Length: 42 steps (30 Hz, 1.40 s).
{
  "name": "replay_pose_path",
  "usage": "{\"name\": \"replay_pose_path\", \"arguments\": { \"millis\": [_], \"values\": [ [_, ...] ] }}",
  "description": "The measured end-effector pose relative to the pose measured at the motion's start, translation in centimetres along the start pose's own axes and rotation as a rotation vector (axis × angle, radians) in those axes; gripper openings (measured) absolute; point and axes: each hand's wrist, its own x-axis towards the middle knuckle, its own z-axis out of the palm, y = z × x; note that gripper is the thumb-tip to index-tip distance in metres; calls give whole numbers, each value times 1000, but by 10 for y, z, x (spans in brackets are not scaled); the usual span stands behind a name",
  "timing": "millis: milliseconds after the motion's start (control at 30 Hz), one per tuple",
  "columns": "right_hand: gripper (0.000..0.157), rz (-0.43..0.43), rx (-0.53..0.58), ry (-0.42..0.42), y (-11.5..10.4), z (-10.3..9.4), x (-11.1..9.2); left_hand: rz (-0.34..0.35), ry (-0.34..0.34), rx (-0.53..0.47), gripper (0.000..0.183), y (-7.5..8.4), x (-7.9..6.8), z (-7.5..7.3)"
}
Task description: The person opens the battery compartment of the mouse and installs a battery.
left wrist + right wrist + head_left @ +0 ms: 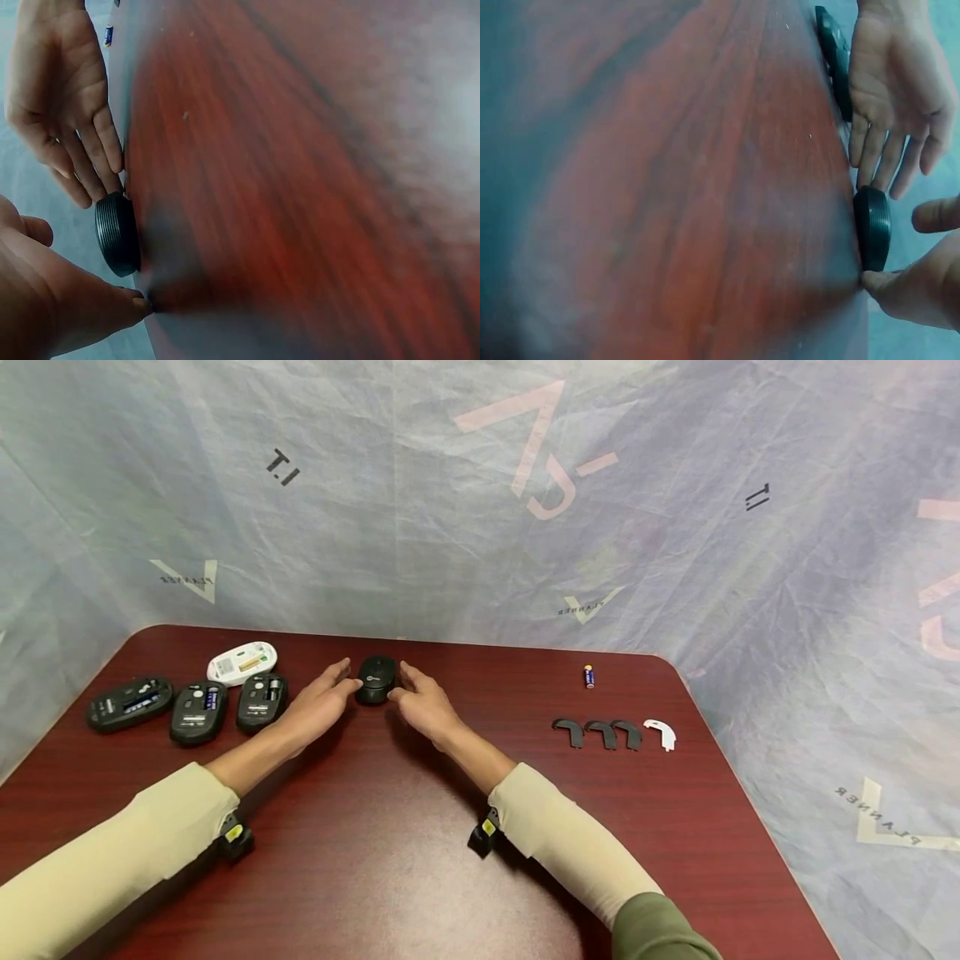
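Observation:
A black computer mouse (377,680) sits right side up at the back of the table, between the two hands. My left hand (318,702) is on its left side, fingers extended and thumb toward the mouse. On the other side my right hand (427,706) mirrors it, fingers straight and fingertips close to the mouse. In the left wrist view the ribbed end of the mouse (117,234) shows between the right hand's open palm (64,82) and the left hand (67,292). From the right wrist, the mouse (872,229) likewise appears between both hands, ungripped.
Left of the hands, three black mice (198,713) and a white mouse (242,663) lie upside down with battery bays uncovered. To the right are a blue battery (588,677), three dark covers (601,734) and a white cover (662,734). A fabric sheet (480,527) hangs behind the table.

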Motion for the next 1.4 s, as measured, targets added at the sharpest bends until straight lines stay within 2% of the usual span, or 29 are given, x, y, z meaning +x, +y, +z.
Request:
{"name": "replay_pose_path", "arguments": {
  "millis": [267,367,667,700,733,933,967,1167,1400],
  "values": [
    [84,71,-149,-112,20,5,34,-19,-23,7,77,4,8,8],
    [85,71,-190,-115,23,6,39,-29,-25,24,73,6,8,11],
    [82,88,-151,-154,-12,-8,-1,-15,-54,37,70,11,5,16],
    [82,90,-157,-154,-11,-9,-2,-18,-62,37,70,12,4,17],
    [83,83,-177,-146,0,-8,7,-19,-68,40,70,13,4,17],
    [82,87,-306,-134,25,-12,25,-23,-103,63,68,17,2,21],
    [80,93,-312,-143,18,-15,17,-23,-106,66,68,17,2,22],
    [79,37,-386,-172,24,-27,10,-20,-120,85,68,22,0,29],
    [79,20,-390,-217,5,-46,-19,21,-142,107,68,28,-1,40]
  ]
}}
